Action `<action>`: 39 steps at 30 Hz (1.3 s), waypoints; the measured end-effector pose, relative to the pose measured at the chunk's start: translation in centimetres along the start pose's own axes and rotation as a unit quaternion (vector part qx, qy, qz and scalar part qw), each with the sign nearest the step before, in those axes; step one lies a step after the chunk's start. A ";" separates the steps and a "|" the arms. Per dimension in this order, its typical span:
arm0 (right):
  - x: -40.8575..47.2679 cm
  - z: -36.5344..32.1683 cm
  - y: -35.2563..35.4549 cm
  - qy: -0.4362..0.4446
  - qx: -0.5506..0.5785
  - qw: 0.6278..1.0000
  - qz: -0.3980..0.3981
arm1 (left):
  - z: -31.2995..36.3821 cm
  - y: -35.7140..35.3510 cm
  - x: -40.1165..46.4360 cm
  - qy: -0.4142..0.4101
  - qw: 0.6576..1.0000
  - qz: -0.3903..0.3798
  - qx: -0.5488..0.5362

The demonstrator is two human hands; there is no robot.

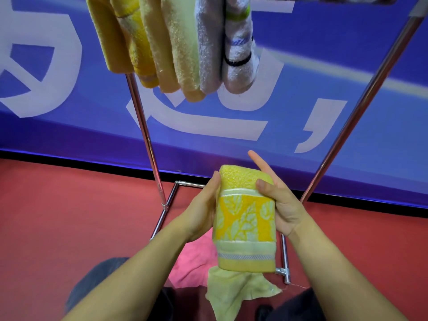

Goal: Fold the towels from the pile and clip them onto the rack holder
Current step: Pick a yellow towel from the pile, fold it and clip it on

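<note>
Both hands are holding a folded yellow terry towel (246, 218) with an orange leaf-pattern band upright above the floor pile: left hand (203, 212) cupping its left edge, right hand (281, 200) pinching it with the thumb, index finger sticking out straight. Fluffy folded towels (176, 42) are hanging from the chrome tube rack (144, 133), their clips cut off by the top edge. A pink towel (192, 262) and a pale green one (234, 290) are lying crumpled below, and the white characters on the blue banner (231, 126) are too cropped to read.

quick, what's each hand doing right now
Left hand: holds the folded yellow towel by its left side.
Right hand: holds the towel's right side, thumb across the front, index finger straight.
</note>
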State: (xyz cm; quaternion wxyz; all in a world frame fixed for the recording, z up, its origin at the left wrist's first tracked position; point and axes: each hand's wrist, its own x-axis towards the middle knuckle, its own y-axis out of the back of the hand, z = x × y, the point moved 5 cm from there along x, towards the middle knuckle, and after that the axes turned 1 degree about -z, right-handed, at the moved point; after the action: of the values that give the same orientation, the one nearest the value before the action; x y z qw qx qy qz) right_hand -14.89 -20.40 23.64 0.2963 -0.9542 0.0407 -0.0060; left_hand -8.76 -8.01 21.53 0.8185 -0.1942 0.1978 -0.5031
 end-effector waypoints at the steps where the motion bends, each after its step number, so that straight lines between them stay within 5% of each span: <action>1: 0.0 0.0 0.1 0.001 -0.004 1.000 0.009 | -0.1 -0.1 -0.1 -0.003 1.000 0.006 0.006; 6: 0.3 0.5 0.3 0.017 -0.029 0.998 0.057 | -0.3 0.3 0.0 -0.031 0.993 0.037 0.110; 22: 0.4 1.7 0.0 -0.004 -0.161 0.978 0.130 | -1.9 0.7 -0.5 0.046 0.996 0.077 0.017; 34: 0.9 1.2 1.1 -0.028 -0.068 0.987 0.142 | -1.7 1.5 -0.2 0.032 0.992 0.113 0.053; 39: 0.3 -0.5 3.1 0.027 -0.277 0.920 0.274 | -0.6 3.5 -0.1 0.001 0.979 0.169 0.114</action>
State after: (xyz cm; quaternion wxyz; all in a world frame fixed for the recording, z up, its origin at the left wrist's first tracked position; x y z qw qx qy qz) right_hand -14.87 -23.29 22.31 0.0086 -0.9491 0.3088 0.0613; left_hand -6.48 -6.52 19.21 0.9084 -0.0621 0.1701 -0.3769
